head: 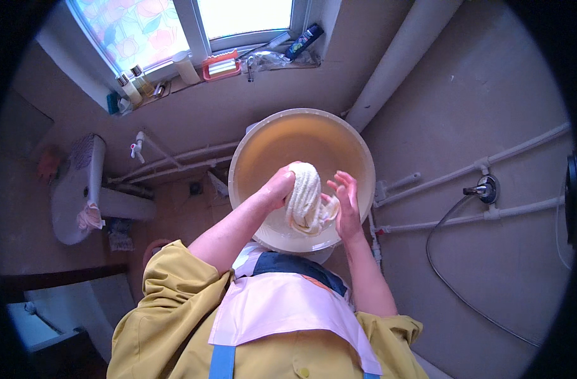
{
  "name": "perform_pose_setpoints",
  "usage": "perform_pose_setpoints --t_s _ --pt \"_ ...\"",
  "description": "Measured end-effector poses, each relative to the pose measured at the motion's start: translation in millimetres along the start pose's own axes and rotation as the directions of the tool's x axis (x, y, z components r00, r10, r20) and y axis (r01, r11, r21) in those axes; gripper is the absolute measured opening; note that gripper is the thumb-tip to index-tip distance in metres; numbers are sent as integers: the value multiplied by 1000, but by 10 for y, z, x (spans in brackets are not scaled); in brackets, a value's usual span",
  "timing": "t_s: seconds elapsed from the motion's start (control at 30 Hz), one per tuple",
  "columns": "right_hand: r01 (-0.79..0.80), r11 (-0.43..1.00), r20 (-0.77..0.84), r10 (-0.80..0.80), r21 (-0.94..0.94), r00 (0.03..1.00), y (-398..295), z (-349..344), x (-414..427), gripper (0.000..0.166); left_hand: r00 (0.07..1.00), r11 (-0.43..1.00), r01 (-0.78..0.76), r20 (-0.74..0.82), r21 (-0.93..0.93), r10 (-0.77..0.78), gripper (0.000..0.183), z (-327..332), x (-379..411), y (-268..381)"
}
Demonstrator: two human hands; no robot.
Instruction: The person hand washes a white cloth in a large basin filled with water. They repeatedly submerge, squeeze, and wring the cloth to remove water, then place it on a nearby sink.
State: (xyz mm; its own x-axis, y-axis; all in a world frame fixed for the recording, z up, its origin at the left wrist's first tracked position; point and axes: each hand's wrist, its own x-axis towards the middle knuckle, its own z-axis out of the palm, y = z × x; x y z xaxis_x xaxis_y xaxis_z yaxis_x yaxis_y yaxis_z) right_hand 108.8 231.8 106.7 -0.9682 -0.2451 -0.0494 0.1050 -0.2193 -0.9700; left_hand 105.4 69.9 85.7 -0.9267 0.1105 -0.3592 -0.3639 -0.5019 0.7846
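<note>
Over a large round plastic basin (364,156) I hold up a bunched, pale yellow towel (304,199). My left hand (280,185) is closed on the towel's upper left side. To the right of the cloth, my right hand (346,199) has its fingers apart; whether its hidden fingertips touch the loose end cannot be told. Cloudy, orange-tinted water (293,142) seems to fill part of the basin below. The cloth hangs in thick folds, and its lower end is near the basin's front side.
Bottles (129,88) and a soap dish (221,66) stand on the windowsill. A white washbasin (68,208) is at the left, near a wall tap (137,148). Along the right wall run pipes (440,175) with a shower mixer (485,189) and hose (433,256).
</note>
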Motion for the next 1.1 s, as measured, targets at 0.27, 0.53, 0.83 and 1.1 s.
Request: perform_pose_setpoints --t_s 0.27,0.53,0.83,1.1 --pt "-660 674 423 520 332 742 316 270 -143 47 813 839 -85 -450 538 371 29 10 101 -258" --pt "-742 326 649 358 586 671 180 290 -182 50 950 889 229 291 -397 -115 53 -226 -291 50" --pt "-848 161 823 206 505 529 -312 497 -366 64 886 780 204 450 -592 110 72 53 -354 248" --pt "-496 852 427 516 -167 742 101 322 -22 33 998 962 -66 15 265 64 29 50 -234 189"
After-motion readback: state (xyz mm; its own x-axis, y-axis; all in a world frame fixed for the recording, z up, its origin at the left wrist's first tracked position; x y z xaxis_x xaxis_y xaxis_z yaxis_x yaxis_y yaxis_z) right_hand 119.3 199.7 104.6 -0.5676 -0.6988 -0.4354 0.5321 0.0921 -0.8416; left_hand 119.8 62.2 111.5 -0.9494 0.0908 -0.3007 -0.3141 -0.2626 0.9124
